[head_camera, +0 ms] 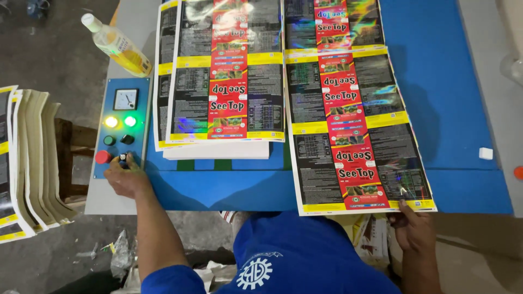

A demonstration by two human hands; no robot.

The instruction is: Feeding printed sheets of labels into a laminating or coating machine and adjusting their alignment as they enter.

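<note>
Blue shirt fills the bottom centre of the view, cut off by the frame edge. Both forearms extend up from it.

Left hand (pixel 126 177) rests at the lower end of the blue control panel (pixel 121 128), on the left side of the counter (pixel 463 109). Its fingertips close on a small black knob (pixel 123 158), just right of a red button (pixel 102 157); the grip is pinched on that knob, though the fingers cover most of it. Above sit two lit lamps, one yellow, one green, and a small dial meter.

Right hand (pixel 414 228) is at the near edge of the counter. Its fingers meet the lower right corner of a long printed sheet (pixel 354 125), red, black and yellow, which runs away from me up the blue surface. I cannot tell whether the fingers pinch the sheet or only press on it; the thumb is hidden under the edge.

Left of that sheet, well apart from the right hand, lies a stack of like sheets (pixel 223 81) on a white pile. A bottle of yellow liquid (pixel 117 46) lies tilted above the panel. More sheets stand on edge at far left, cut off by the frame.
</note>
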